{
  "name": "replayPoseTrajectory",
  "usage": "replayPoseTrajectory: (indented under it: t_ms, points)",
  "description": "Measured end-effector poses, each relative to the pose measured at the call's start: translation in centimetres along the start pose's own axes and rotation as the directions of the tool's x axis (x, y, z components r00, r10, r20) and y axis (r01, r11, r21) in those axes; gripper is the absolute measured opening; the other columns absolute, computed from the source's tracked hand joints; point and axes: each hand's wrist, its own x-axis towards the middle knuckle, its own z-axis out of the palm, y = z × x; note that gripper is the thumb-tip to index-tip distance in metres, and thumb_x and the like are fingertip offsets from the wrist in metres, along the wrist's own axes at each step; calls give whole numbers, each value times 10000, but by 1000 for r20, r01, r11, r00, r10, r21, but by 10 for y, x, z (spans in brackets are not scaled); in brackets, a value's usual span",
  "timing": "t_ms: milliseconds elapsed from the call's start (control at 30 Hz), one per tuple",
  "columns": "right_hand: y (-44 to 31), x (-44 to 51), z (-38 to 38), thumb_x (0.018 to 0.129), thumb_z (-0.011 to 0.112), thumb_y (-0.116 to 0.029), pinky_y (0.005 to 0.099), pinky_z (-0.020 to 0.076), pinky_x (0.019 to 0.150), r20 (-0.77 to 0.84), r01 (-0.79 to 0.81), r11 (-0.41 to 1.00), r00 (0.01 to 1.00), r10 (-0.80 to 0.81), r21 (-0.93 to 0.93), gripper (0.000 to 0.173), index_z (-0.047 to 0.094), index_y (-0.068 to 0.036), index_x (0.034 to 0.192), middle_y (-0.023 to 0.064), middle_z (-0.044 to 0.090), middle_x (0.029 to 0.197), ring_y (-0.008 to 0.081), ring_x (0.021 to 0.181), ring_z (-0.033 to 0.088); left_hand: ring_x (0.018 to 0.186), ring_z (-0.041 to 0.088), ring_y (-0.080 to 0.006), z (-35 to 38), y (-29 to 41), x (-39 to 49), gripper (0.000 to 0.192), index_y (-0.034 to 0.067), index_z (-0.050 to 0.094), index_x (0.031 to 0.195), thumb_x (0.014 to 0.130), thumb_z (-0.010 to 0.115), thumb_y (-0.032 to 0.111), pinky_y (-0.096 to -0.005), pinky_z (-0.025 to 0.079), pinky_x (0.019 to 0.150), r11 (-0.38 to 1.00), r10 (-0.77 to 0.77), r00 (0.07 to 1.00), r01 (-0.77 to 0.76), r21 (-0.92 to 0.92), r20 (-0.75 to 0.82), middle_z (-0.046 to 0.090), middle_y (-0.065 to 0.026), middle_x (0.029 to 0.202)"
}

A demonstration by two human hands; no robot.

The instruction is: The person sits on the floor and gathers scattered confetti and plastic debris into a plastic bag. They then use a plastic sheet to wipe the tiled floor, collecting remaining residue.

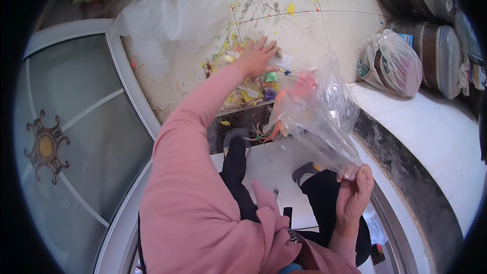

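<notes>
My left hand [259, 58] reaches forward, palm down and fingers spread, over a pile of coloured scraps on the tiled floor. By its thumb lie a white scrap [282, 61] and a green crumpled piece [271, 77]. Closer to the step edge sits a purple crumpled piece [269, 94]. My right hand [355, 192] pinches the gathered edge of a clear plastic bag [315, 110]. Red and orange material [304, 80] shows through the bag's film. Coloured strands [268, 134] hang near its lower left side.
A frosted-glass door [83, 121] with a metal ornament stands at left. Loose clear plastic sheeting [171, 26] lies on the floor beyond it. To the right, a filled plastic bag [392, 62] rests on a white ledge [426, 121] beside dark rounded containers [430, 55]. My shoes [236, 137] are below the step.
</notes>
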Motion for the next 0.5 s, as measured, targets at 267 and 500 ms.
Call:
replayPoseTrajectory:
  t_ms: [267, 500]
  points:
    - [12, -5, 4, 973, 541, -196, 310, 419, 667, -33, 51, 995, 998, -54, -82, 212, 494, -67, 812, 54, 531, 734, 156, 701, 503, 1422, 129, -456, 28, 49, -56, 895, 326, 289, 1481, 722, 704, 553, -758, 136, 1019, 954, -204, 968, 165, -249, -143, 189, -101, 1571]
    - [17, -5, 8, 979, 536, -188, 306, 421, 666, -30, 84, 996, 996, -85, -35, 179, 518, -62, 854, 57, 545, 753, 149, 698, 502, 1340, 314, -358, 58, 77, -52, 679, 281, 510, 1312, 691, 771, 366, -726, 289, 934, 945, -242, 940, 171, -278, -242, 382, -97, 1430]
